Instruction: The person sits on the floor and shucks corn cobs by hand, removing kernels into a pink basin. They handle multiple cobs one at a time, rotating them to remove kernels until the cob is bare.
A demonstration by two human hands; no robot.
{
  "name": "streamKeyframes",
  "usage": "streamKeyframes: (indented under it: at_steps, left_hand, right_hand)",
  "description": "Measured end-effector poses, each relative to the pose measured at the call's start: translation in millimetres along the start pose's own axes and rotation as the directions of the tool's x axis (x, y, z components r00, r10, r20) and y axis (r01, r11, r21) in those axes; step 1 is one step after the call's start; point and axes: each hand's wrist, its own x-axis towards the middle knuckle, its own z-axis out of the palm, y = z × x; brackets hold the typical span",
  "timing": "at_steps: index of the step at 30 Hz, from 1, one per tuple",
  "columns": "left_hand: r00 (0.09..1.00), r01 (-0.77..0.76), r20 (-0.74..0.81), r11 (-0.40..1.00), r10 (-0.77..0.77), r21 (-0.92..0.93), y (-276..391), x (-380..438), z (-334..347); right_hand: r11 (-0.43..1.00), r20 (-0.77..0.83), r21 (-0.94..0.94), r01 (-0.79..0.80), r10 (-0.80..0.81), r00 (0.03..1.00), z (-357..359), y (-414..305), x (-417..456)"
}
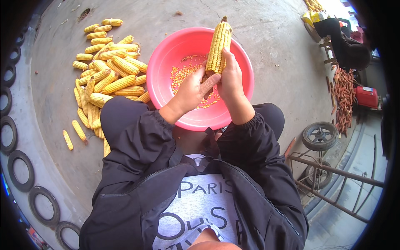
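Note:
Both of my hands grip one ear of dried yellow corn [219, 47] above a pink plastic basin [178, 39]. My left hand [193, 89] is closed around its lower end, the thumb lying across the base. Along the right side of the ear, my right hand [232, 75] presses its thumb against the kernels. The tip points away from me, and rows of kernels still cover most of the visible side. Loose corn kernels [184, 73] are scattered over the basin's bottom, partly hidden by my hands.
A pile of corn ears [118, 68] lies left of the basin. Old tires [21, 170] line the far left. At right are a heap of bare reddish cobs [342, 100], a metal hand cart [337, 172] with rubber wheels, a red container [367, 97] and a person in dark clothes [350, 50].

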Motion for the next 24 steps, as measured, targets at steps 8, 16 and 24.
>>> streamKeyframes:
  at_steps: [8,16,24]
  left_hand:
    - [1.0,0.02,0.001,0.986,-0.02,-0.168,-7,1,0]
    - [0.995,0.063,0.088,0.989,-0.052,-0.131,-3,3,-4]
    - [0.991,0.078,0.12,0.986,-0.061,-0.148,0,1,-11]
  right_hand:
    - [0.998,0.056,-0.032,-0.045,0.047,0.997,-3,-7,-1]
    - [0.988,0.065,-0.149,0.034,-0.025,0.998,-1,-4,-3]
    - [0.997,0.079,-0.054,-0.058,0.062,0.995,-2,-9,-1]
